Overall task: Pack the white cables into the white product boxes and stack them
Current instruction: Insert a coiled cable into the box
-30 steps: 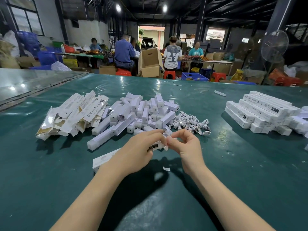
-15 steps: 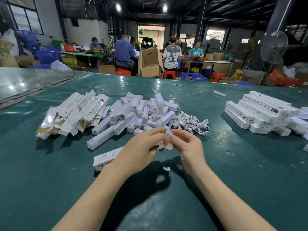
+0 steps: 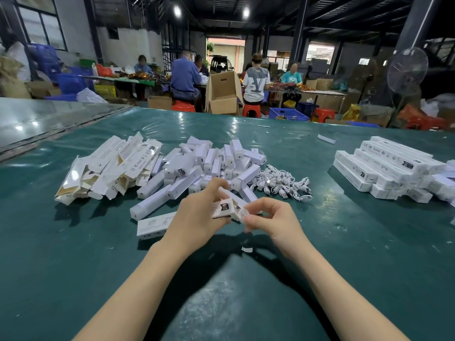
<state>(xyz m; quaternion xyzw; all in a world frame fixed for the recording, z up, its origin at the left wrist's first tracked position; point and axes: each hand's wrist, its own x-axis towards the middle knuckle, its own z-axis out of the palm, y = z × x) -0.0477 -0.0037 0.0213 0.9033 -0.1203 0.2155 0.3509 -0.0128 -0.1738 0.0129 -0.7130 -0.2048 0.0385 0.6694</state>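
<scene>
The left hand (image 3: 197, 217) grips one long white product box (image 3: 152, 223) near its open end, over the green surface (image 3: 73, 267). The right hand (image 3: 273, 220) pinches a small white piece (image 3: 243, 214) at that opening; flap or cable, I cannot tell. Beyond lie one heap of coiled white cables (image 3: 280, 183), loose boxes (image 3: 209, 161) too many to count, flattened cartons (image 3: 110, 166) toward the left edge, and one stack of packed boxes (image 3: 389, 166) by the right edge.

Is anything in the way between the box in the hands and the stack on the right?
Nothing tall. The box, held in the left hand with the right hand pinching its end, faces bare table toward the stack; only the low cable pile lies beside that path.
</scene>
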